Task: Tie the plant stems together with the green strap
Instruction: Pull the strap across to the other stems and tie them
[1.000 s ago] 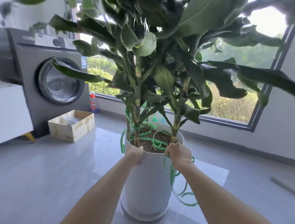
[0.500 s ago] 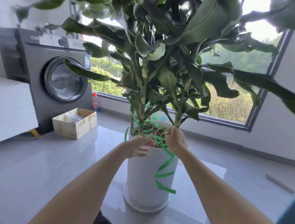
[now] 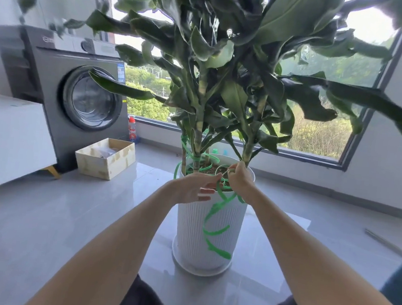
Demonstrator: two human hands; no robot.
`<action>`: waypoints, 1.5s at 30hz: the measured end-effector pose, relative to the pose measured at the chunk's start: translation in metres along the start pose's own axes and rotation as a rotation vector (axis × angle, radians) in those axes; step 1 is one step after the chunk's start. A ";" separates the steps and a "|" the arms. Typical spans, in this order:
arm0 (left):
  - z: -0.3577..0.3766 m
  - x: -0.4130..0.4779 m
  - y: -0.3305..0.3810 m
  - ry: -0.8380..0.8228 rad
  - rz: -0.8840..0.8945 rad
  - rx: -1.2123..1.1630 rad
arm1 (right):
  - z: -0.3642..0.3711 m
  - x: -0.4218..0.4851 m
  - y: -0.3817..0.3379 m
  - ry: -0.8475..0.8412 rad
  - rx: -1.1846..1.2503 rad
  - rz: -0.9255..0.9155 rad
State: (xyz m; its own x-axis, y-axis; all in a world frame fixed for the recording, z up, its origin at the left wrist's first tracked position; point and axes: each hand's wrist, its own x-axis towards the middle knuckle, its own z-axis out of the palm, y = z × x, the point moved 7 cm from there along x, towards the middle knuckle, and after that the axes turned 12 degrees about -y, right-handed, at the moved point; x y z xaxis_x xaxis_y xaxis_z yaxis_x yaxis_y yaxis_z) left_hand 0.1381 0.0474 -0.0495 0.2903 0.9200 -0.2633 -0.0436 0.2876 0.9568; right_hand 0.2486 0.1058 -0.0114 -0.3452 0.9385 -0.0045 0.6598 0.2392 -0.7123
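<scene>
A tall leafy plant with several striped stems (image 3: 198,137) grows in a white ribbed pot (image 3: 189,226) on the floor. A curly green strap (image 3: 213,225) winds around the left stems above the soil, crosses the rim and dangles in a spiral down the pot's front. My right hand (image 3: 240,179) pinches the strap at the rim, close to the base of the right stem (image 3: 249,146). My left hand (image 3: 192,187) hovers just left of it, fingers spread and fingertips touching the strap at the rim.
A grey washing machine (image 3: 79,94) stands at the left, with a shallow wooden box (image 3: 112,164) and a small bottle (image 3: 132,130) beside it. A white cabinet (image 3: 11,137) sits at far left. A large window (image 3: 316,137) lies behind the plant. A rod (image 3: 383,241) lies on the floor at right.
Both hands lifted from gripping the pot rim. The right hand took hold of the strap, pulling its loose tail from the pot's right side to the front; the left hand opened beside it.
</scene>
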 end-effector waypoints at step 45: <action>-0.057 -0.031 0.011 0.571 0.075 0.677 | 0.029 -0.005 0.023 -0.387 0.529 0.202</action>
State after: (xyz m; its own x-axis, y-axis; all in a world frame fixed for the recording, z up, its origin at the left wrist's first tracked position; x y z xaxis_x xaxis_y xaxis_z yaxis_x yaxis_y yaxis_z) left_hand 0.0740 0.0372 -0.0376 -0.2195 0.9746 -0.0454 0.5839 0.1685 0.7941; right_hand 0.2458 0.0988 -0.0480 -0.5283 0.7717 -0.3540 0.3555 -0.1776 -0.9177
